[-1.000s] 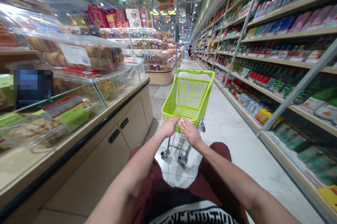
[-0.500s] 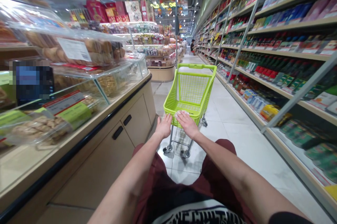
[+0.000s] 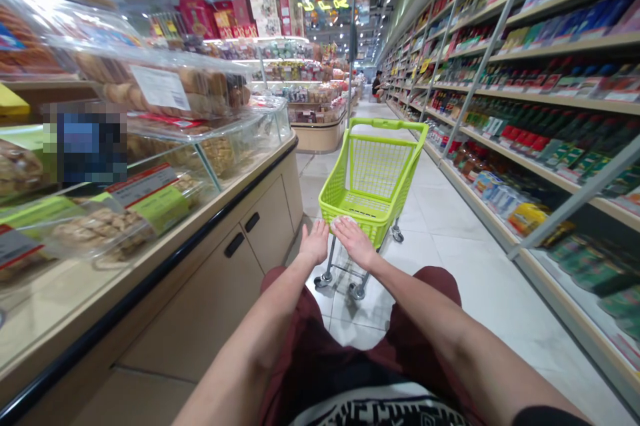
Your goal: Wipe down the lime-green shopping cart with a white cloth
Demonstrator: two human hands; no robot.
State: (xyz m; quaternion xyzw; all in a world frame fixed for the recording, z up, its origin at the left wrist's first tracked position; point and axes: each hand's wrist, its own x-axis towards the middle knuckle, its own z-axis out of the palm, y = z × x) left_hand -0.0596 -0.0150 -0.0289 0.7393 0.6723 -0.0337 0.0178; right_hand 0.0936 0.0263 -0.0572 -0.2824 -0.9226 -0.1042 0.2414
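Before me stands a small lime-green shopping cart with a mesh basket and grey legs on casters. My right hand lies flat against the near face of the basket. Under its fingers a crumpled white wipe shows in part, pressed to the plastic. My left hand is at the basket's near left corner, fingers stretched out and thumb apart, holding nothing. Whether its fingertips touch the cart I cannot tell.
On the left runs a wooden counter with glass bins and packed baked goods. Tall shelves of bottles and packets line the right. Pale tiled floor lies between. Far down the aisle a person is visible.
The view has shifted slightly, so the cart and shelves appear farther right. My right hand has slid a little left along the basket with the wipe, closer to my left hand.
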